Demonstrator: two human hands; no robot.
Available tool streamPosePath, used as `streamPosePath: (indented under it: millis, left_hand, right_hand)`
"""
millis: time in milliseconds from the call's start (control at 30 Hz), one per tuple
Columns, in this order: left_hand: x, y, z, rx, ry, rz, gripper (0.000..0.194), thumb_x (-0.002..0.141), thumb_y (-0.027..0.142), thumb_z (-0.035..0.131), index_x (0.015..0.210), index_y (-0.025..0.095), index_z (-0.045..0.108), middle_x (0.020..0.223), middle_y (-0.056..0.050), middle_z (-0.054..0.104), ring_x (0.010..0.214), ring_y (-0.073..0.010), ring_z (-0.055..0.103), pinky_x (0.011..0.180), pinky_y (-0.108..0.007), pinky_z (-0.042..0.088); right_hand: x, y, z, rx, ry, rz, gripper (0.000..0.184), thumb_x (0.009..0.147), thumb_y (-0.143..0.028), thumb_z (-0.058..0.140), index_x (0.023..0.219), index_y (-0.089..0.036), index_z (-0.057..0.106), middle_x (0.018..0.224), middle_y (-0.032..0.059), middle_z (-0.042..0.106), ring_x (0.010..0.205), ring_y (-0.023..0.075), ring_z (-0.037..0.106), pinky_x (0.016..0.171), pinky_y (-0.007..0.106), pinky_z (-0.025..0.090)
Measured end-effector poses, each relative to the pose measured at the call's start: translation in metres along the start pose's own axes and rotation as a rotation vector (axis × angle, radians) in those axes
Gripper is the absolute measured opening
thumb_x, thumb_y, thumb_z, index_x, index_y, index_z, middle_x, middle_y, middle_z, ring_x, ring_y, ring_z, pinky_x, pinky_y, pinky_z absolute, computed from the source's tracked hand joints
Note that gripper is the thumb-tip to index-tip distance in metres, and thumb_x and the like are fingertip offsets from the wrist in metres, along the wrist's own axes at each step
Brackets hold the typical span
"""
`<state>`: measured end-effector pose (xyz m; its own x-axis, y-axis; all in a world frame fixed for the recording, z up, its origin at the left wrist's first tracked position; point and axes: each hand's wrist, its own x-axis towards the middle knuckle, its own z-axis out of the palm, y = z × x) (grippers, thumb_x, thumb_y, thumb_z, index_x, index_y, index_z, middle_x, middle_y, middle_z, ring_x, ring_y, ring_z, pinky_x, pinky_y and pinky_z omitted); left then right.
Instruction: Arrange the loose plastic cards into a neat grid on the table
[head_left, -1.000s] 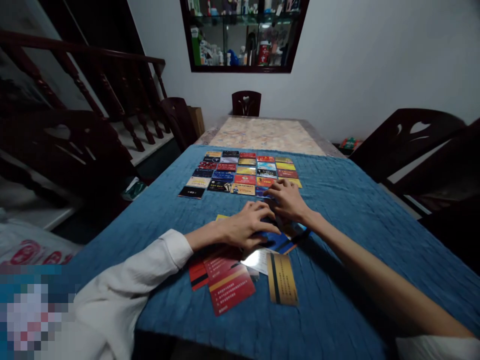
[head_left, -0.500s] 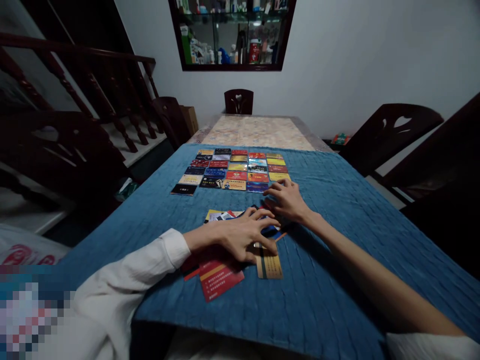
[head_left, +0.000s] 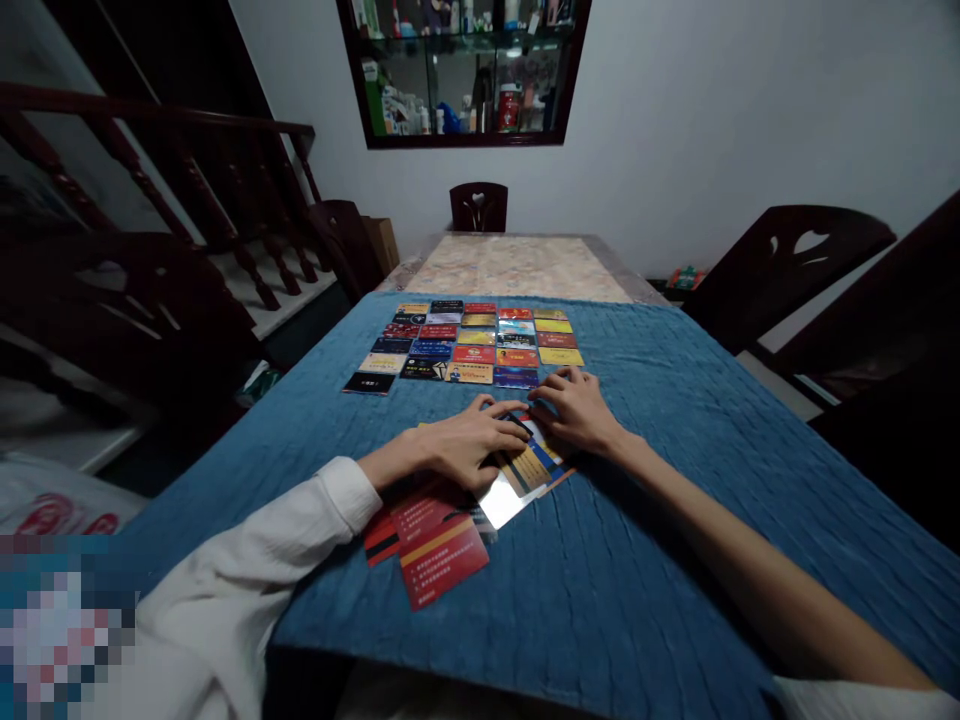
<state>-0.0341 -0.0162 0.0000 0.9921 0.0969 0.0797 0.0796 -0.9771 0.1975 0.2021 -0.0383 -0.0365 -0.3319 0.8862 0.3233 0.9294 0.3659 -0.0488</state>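
Observation:
My left hand (head_left: pixel 469 447) lies over a loose pile of cards, palm down, its fingers stretched to the right. Under and beside its fingertips are a gold card (head_left: pixel 529 468) and a shiny pale card (head_left: pixel 506 500) that reflects light. Red cards (head_left: pixel 444 565) fan out below the left wrist, showing a stripe and printed lines. My right hand (head_left: pixel 574 412) rests at the far right side of the pile, its fingers bent but apart and their tips on or close to the cards. Whether it pinches one is hidden.
Beyond the pile, several colourful cards (head_left: pixel 474 355) lie in rows on the blue cloth (head_left: pixel 637 560). Dark wooden chairs (head_left: pixel 795 265) stand around the table. A stair railing (head_left: pixel 187 120) is on the left, a glass-shelved cabinet (head_left: pixel 465 75) in the wall ahead.
My left hand has moved slightly up and left, its fingers less spread. The gold card at the lower right has gone from its spot, and the shiny card now shows. My right hand barely moved.

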Motion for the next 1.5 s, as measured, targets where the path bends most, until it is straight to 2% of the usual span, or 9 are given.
streamPosePath:
  millis: [167,367,567,767,967,1200,1333,1500]
  left_hand:
    - [-0.006,-0.010,-0.001,0.000,0.006,-0.077,0.044,0.076,0.019,0.060,0.120,0.022,0.062,0.135,-0.010,0.060,0.142,-0.0373,0.030,0.112,-0.060,0.025]
    - [-0.012,-0.020,-0.001,0.022,0.022,-0.137,0.049,0.076,0.013,0.054,0.122,0.024,0.062,0.130,-0.010,0.060,0.131,-0.0326,0.039,0.109,-0.055,0.031]
    - [-0.015,-0.024,0.000,0.049,0.035,-0.162,0.034,0.085,0.022,0.055,0.118,0.022,0.063,0.120,-0.011,0.058,0.114,-0.0283,0.048,0.099,-0.047,0.039]
    - [-0.016,-0.028,0.003,0.027,0.070,-0.175,0.027,0.090,0.031,0.058,0.115,0.022,0.064,0.115,-0.010,0.058,0.110,-0.0273,0.050,0.098,-0.045,0.038]
    - [-0.016,-0.032,0.004,0.018,0.071,-0.173,0.024,0.092,0.034,0.056,0.112,0.023,0.065,0.114,-0.010,0.060,0.110,-0.0269,0.050,0.098,-0.044,0.038]
    - [-0.015,-0.029,-0.003,0.050,0.042,-0.149,0.020,0.093,0.032,0.056,0.103,0.020,0.068,0.108,-0.009,0.063,0.108,-0.0251,0.051,0.096,-0.042,0.039]
    - [-0.015,-0.029,-0.007,-0.016,0.074,-0.141,0.021,0.094,0.030,0.054,0.103,0.020,0.070,0.103,-0.008,0.067,0.102,-0.0231,0.054,0.093,-0.039,0.041]
    - [-0.016,-0.033,-0.010,-0.149,0.123,-0.111,0.026,0.098,0.027,0.047,0.098,0.018,0.071,0.099,-0.007,0.071,0.097,-0.0206,0.058,0.092,-0.036,0.043]
  right_hand:
    - [-0.001,-0.002,-0.005,0.024,-0.021,-0.004,0.026,0.093,-0.035,0.052,0.108,-0.025,0.071,0.111,0.0097,0.069,0.111,0.0308,0.046,0.088,0.045,0.029]
    - [-0.003,-0.009,-0.018,0.148,-0.085,-0.117,0.029,0.093,-0.043,0.053,0.109,-0.026,0.070,0.109,0.0096,0.069,0.109,0.0300,0.047,0.086,0.043,0.032]
    - [-0.005,-0.024,-0.026,0.179,-0.188,-0.185,0.037,0.090,-0.054,0.058,0.111,-0.025,0.069,0.109,0.0092,0.067,0.109,0.0297,0.047,0.087,0.043,0.033]
    - [-0.006,-0.028,-0.025,0.150,-0.230,-0.233,0.043,0.085,-0.062,0.061,0.102,-0.024,0.070,0.105,0.0095,0.067,0.102,0.0286,0.048,0.083,0.041,0.032]
    - [-0.006,-0.028,-0.024,0.136,-0.252,-0.227,0.039,0.084,-0.056,0.065,0.105,-0.023,0.069,0.107,0.0091,0.066,0.102,0.0284,0.048,0.082,0.040,0.032]
    - [-0.005,-0.030,-0.028,0.152,-0.274,-0.211,0.037,0.084,-0.051,0.066,0.108,-0.023,0.068,0.109,0.0097,0.066,0.103,0.0292,0.048,0.082,0.041,0.034]
    - [-0.005,-0.030,-0.029,0.182,-0.271,-0.196,0.032,0.085,-0.036,0.064,0.114,-0.023,0.068,0.109,0.0097,0.066,0.104,0.0289,0.049,0.082,0.040,0.034]
    - [-0.004,-0.027,-0.028,0.227,-0.239,-0.178,0.030,0.083,-0.021,0.059,0.111,-0.024,0.070,0.102,0.0074,0.069,0.102,0.0268,0.051,0.082,0.038,0.035]
